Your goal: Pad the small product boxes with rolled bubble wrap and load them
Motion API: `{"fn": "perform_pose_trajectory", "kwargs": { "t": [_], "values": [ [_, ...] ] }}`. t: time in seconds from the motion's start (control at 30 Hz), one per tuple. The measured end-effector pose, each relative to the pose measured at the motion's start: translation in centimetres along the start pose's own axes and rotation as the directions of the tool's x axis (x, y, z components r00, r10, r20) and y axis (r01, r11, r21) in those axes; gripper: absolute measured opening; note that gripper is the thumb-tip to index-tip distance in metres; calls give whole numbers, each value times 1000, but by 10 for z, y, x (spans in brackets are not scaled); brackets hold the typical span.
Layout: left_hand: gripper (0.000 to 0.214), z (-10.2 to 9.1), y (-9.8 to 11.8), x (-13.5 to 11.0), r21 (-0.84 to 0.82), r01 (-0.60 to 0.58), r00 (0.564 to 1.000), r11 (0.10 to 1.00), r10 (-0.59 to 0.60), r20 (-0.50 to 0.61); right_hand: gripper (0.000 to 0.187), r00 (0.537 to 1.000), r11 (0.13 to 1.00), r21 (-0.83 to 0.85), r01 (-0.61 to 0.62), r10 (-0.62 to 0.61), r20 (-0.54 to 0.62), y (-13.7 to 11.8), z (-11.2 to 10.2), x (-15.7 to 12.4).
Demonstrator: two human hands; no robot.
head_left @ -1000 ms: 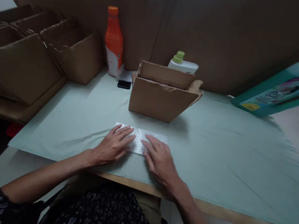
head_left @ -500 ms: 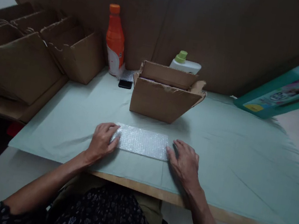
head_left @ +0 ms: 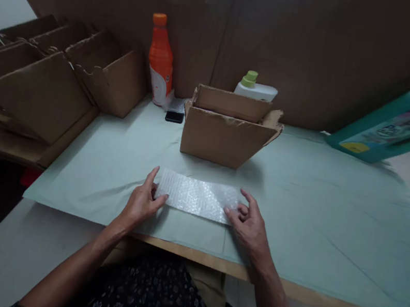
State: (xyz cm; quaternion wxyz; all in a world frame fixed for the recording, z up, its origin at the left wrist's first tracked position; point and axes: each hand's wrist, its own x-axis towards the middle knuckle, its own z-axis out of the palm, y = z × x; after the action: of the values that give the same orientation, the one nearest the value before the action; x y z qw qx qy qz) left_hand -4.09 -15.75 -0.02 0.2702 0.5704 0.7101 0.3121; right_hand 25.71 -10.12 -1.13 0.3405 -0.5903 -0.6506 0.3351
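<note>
A clear strip of bubble wrap [head_left: 197, 197] stretches between my two hands near the front of the table. My left hand [head_left: 144, 198] grips its left end, thumb on top and the other fingers partly behind the edge. At the right end, my right hand [head_left: 250, 224] pinches the strip between thumb and curled fingers, with the index finger extended. The strip bends a little and looks slightly lifted off the pale green cloth [head_left: 312, 218]. Just behind it stands an open cardboard box [head_left: 217, 137].
Several open cardboard boxes [head_left: 37, 94] crowd the left side. An orange bottle [head_left: 160, 62], a black phone-like object [head_left: 174, 117] and a white bottle with a green cap [head_left: 255, 89] are at the back. A large teal jug [head_left: 394, 127] leans at the right.
The bubble wrap lay flat with my hands resting at its ends; now both hands have hold of it and it bends slightly upward. The view has shifted a little.
</note>
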Motion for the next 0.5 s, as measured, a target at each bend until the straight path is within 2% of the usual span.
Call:
{"fn": "perform_pose_trajectory", "kwargs": {
  "t": [0.07,0.13,0.23,0.33,0.43,0.5],
  "values": [
    [83,-3,-1,1,-12,-14,999,1000,14,29,80,1000,1000,-9,13,-13,12,3,-3,-1],
    [77,-3,-1,7,3,-33,997,999,33,71,76,997,997,-47,56,-54,53,3,-4,-1],
    [49,-2,0,19,55,-80,983,995,69,169,54,977,979,-114,172,-155,145,4,-2,2],
    [28,-3,4,27,72,-143,957,987,120,264,30,936,942,-175,287,-237,260,1,-1,5],
    [25,-14,16,28,133,-342,906,930,289,308,25,879,859,-265,437,-347,327,-14,-13,10],
    [26,-26,33,32,224,-529,846,818,488,216,25,816,752,-322,575,-495,299,-35,-28,16]
  ]
}}
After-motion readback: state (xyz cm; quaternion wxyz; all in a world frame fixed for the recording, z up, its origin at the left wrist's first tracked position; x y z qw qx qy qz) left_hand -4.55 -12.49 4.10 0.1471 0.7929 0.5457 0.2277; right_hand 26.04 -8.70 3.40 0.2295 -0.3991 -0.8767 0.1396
